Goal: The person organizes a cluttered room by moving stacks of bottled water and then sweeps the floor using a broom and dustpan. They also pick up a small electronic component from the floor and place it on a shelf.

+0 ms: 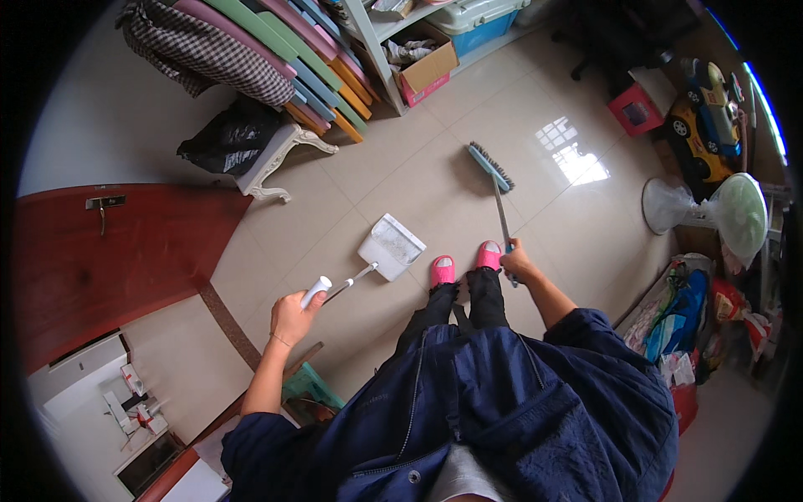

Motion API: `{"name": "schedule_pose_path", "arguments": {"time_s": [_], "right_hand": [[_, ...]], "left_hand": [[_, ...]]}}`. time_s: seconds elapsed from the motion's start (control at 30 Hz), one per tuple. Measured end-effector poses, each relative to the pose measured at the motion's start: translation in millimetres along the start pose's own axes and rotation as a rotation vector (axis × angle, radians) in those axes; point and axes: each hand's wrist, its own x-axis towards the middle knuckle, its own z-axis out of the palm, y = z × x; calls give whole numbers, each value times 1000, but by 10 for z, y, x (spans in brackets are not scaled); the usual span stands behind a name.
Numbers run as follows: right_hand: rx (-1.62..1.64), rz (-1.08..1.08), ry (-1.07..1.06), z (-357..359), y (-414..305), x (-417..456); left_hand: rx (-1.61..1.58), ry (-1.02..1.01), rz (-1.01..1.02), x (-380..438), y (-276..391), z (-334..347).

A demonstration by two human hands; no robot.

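Note:
My left hand (293, 319) grips the white handle of a long-handled dustpan (392, 246). Its white pan rests on or just above the tiled floor, in front and to the left of my feet, with some grey debris in it. In my right hand (518, 262) is the handle of a push broom (490, 167). The broom's blue head with dark bristles is farther out, ahead of my right foot; whether it touches the floor I cannot tell. Pink slippers (443, 271) are on my feet, between the two tools.
A carved white stool (276, 157) bearing a black plastic bag (232, 138) stands by stacked coloured chairs (313, 69). Beyond are a shelf and a cardboard box (429, 68). A red door (125, 263) is at left. At right are toy cars (699, 141), a covered fan (740, 216) and bagged items.

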Motion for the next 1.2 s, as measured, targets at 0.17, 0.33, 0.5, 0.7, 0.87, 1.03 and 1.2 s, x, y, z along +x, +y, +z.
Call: {"name": "schedule_pose_path", "arguments": {"time_s": [0.17, 0.33, 0.5, 0.7, 0.87, 1.03, 1.2], "right_hand": [[-148, -35, -111, 973, 643, -224], [159, 122, -587, 854, 262, -855], [-59, -199, -498, 763, 126, -1005], [-302, -349, -155, 893, -379, -92], [-279, -205, -157, 1142, -1268, 213], [-559, -339, -230, 1518, -303, -49], [-512, -273, -478, 1450, 412, -538]], "left_hand": [[35, 39, 31, 48, -140, 70], [28, 9, -1, -54, -394, 6], [-59, 41, -13, -341, -668, -46], [-89, 45, -97, -729, -849, 85], [-90, 100, -178, -961, -1085, 244], [-72, 137, -195, -967, -1106, 267], [-12, 180, -149, -827, -999, 214]]}}
